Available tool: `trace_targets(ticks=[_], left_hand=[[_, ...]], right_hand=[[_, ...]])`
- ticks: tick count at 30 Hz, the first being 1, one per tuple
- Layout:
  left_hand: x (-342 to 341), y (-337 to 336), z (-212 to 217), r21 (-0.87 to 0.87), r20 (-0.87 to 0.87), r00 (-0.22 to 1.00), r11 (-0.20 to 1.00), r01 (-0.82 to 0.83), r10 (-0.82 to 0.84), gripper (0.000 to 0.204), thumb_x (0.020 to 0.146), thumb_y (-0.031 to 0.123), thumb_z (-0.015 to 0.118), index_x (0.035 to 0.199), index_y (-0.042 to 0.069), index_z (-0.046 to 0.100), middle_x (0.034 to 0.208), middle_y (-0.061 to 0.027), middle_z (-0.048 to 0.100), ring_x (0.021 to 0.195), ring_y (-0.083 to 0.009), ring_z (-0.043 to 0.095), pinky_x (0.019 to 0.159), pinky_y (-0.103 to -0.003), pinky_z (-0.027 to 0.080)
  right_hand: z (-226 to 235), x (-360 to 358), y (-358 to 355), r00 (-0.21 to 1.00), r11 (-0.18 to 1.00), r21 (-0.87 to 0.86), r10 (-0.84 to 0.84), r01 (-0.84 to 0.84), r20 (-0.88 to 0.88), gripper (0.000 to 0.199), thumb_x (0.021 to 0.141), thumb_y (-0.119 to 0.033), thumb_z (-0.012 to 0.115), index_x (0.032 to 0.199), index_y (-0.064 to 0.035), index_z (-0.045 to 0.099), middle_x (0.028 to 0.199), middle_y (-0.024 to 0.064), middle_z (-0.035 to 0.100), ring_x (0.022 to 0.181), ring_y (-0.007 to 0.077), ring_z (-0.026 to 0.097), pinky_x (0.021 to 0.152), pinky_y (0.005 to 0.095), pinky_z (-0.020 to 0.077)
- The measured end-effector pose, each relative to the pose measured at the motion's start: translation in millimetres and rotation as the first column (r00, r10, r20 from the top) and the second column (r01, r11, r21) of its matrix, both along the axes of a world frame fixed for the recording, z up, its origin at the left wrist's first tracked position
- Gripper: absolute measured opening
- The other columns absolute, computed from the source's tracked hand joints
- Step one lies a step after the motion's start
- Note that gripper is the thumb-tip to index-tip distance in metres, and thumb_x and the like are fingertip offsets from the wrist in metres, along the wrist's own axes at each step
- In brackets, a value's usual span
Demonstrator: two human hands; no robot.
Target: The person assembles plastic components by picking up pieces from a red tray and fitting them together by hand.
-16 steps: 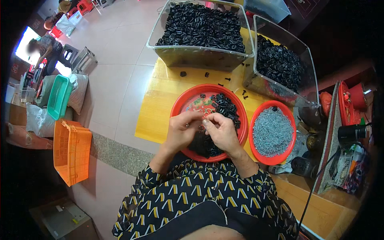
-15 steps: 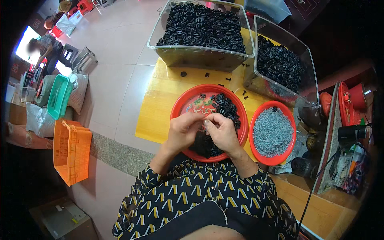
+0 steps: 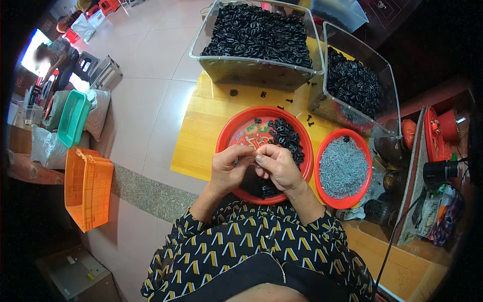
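My left hand (image 3: 229, 167) and my right hand (image 3: 278, 167) meet fingertip to fingertip over a red round tray (image 3: 225, 132). Both are pinched closed, and whatever lies between the fingers is too small or hidden to name. Small black plastic parts (image 3: 287, 136) are heaped along the tray's right side, and more dark pieces lie below my hands, partly covered. To the right stands a smaller red bowl (image 3: 371, 173) full of silvery screws (image 3: 343, 166), with one black piece at its far edge.
Two clear plastic bins (image 3: 251, 69) (image 3: 352, 113) of black parts stand at the far side of the yellow table (image 3: 196, 136). Loose black bits (image 3: 263, 94) lie before them. At left are an orange crate (image 3: 90, 186), a green basket (image 3: 74, 118) and a person (image 3: 63, 58).
My hands stay together over the tray; the right fingers have shifted slightly and turned. The whole view has moved a little. Nothing is visibly put down.
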State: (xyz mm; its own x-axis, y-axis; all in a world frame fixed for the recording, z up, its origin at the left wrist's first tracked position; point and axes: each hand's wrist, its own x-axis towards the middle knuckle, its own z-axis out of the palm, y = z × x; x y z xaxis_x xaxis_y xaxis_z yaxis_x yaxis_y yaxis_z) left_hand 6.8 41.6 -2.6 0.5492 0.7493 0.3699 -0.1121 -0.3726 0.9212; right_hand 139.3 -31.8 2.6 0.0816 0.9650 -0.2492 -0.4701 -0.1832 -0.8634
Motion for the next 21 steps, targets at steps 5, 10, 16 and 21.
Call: trace_targets(ticks=[5,10,16,21], left_hand=[[-2.9,-0.6,-2.7,-0.196,-0.019,0.998,0.979,0.054,-0.059,0.01,0.074,-0.004,0.058,0.084,-0.002,0.058,0.076,-0.0064,0.06,0.07,-0.0109,0.056,0.062,-0.024,0.046],[-4.6,1.7,-4.4,-0.566,0.148,0.976,0.796,0.216,-0.16,0.014,0.079,0.0,0.055,0.092,-0.001,0.055,0.081,-0.0043,0.059,0.071,-0.0092,0.055,0.062,-0.021,0.045],[-2.1,1.3,-5.5,-0.616,0.202,0.963,0.741,0.267,-0.179,0.016,0.08,0.002,0.054,0.095,-0.001,0.053,0.082,-0.0045,0.059,0.07,-0.0083,0.055,0.06,-0.02,0.044],[0.5,-0.7,-5.2,-0.568,0.182,0.964,0.779,0.264,-0.194,0.017,0.08,0.001,0.054,0.096,-0.002,0.052,0.08,-0.0046,0.059,0.07,-0.0093,0.056,0.062,-0.021,0.045]], right_hand=[[6.1,-2.5,0.9,0.989,1.0,0.002,-0.02,0.02,0.148,0.008,0.083,-0.011,0.051,0.08,-0.004,0.053,0.064,-0.0021,0.051,0.054,0.0038,0.047,0.048,0.0166,0.037],[6.9,-6.3,0.0,0.919,0.996,0.065,-0.075,0.054,0.388,0.007,0.082,-0.007,0.05,0.078,-0.0017,0.052,0.066,-0.0013,0.05,0.056,0.0045,0.047,0.05,0.0185,0.0392],[13.8,-7.7,0.0,0.903,0.997,0.032,-0.081,0.075,0.421,0.008,0.082,-0.006,0.05,0.075,-0.0011,0.051,0.064,-0.0013,0.05,0.055,0.0047,0.047,0.049,0.0187,0.0388],[3.9,-8.2,5.3,0.897,0.983,0.019,-0.173,0.181,0.408,0.008,0.082,-0.007,0.05,0.077,-0.0005,0.052,0.063,-0.0009,0.05,0.056,0.0043,0.048,0.05,0.0187,0.0398]])
